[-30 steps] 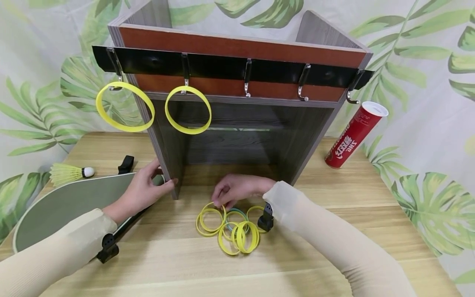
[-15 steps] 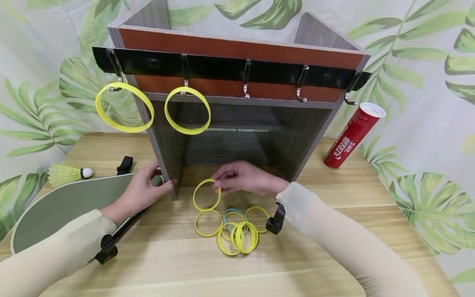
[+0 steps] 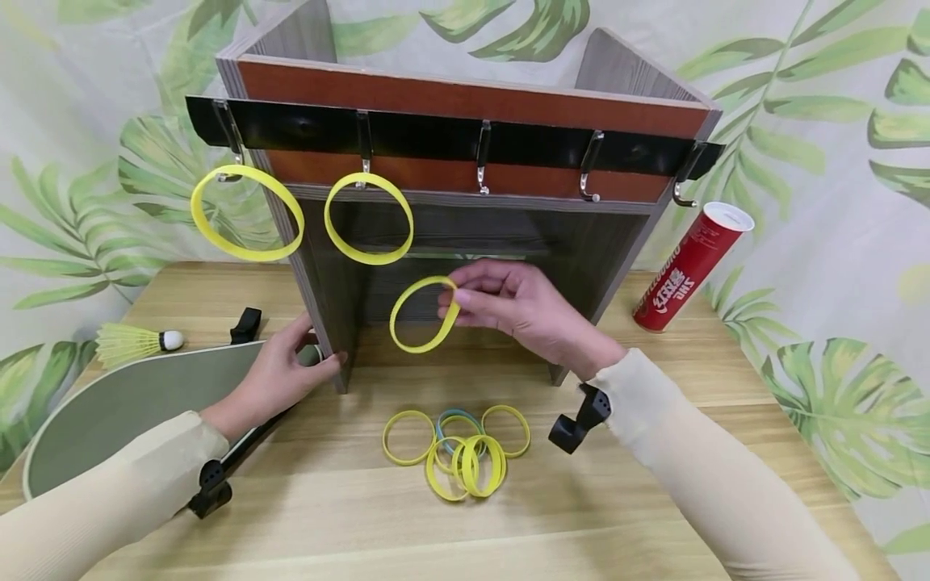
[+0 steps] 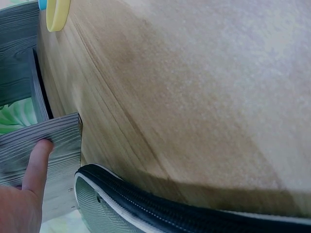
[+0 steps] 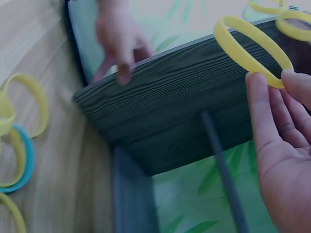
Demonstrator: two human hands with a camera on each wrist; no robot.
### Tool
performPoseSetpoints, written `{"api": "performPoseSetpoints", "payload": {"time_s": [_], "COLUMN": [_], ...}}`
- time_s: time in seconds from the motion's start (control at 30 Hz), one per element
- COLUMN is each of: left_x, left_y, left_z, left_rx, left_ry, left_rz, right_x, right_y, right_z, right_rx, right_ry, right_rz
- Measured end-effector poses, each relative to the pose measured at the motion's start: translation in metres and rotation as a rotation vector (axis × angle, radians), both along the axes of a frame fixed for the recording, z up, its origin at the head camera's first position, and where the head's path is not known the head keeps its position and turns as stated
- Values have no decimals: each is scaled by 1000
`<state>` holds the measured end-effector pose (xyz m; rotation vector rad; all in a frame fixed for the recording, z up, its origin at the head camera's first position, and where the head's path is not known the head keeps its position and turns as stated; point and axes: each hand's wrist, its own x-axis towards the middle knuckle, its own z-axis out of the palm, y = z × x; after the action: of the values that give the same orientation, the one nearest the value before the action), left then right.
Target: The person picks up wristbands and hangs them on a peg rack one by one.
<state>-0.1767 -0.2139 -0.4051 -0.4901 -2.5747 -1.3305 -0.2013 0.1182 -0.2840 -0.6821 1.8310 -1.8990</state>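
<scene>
My right hand (image 3: pixel 534 311) pinches a yellow ring (image 3: pixel 424 349) by its edge between thumb and fingers, in front of the opening of a grey wooden shelf (image 3: pixel 326 339). In the right wrist view this yellow ring (image 5: pixel 248 58) is tilted above the fingertips. My left hand (image 3: pixel 279 367) grips the lower front edge of the shelf's left side panel (image 4: pixel 53 145), thumb on one face. Two yellow rings hang from the left hooks of the black hook rail (image 3: pixel 429 133): one ring (image 3: pixel 199 211) at the end, another ring (image 3: pixel 407 211) beside it.
Several yellow rings (image 3: pixel 408 462) and a blue ring (image 3: pixel 441 420) lie on the wooden table (image 3: pixel 327 516). Left are a green-grey racket bag (image 3: pixel 131 420), a yellow shuttlecock (image 3: pixel 131 343) and a black strap (image 3: pixel 247 323). Right stands a red tube (image 3: pixel 686 270).
My right hand has lifted one yellow ring off the group on the table and carried it up and to the right. The left hand stays on the side panel.
</scene>
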Motion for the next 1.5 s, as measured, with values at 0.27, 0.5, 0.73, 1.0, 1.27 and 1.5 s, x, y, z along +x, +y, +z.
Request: {"api": "performPoseSetpoints", "payload": {"time_s": [0.27,0.5,0.73,1.0,1.27,1.5], "left_x": [1,1,1,0,1,1], "left_y": [0,-2,-2,-2,-1,-1], "left_z": [1,3,3,4,3,2], "left_rx": [-11,-20,-11,-22,-16,-11], "left_ry": [-17,-17,-9,-3,-13,-8], "left_rz": [0,0,-1,6,4,1], "right_x": [12,22,27,30,38,38], "right_y": [7,10,11,10,2,3], "right_z": [26,39,48,50,48,42], "right_rx": [-155,-292,-435,-492,-456,-417], "right_ry": [25,42,67,84,88,93], "right_rz": [-73,-82,-105,-212,-339,-369]}}
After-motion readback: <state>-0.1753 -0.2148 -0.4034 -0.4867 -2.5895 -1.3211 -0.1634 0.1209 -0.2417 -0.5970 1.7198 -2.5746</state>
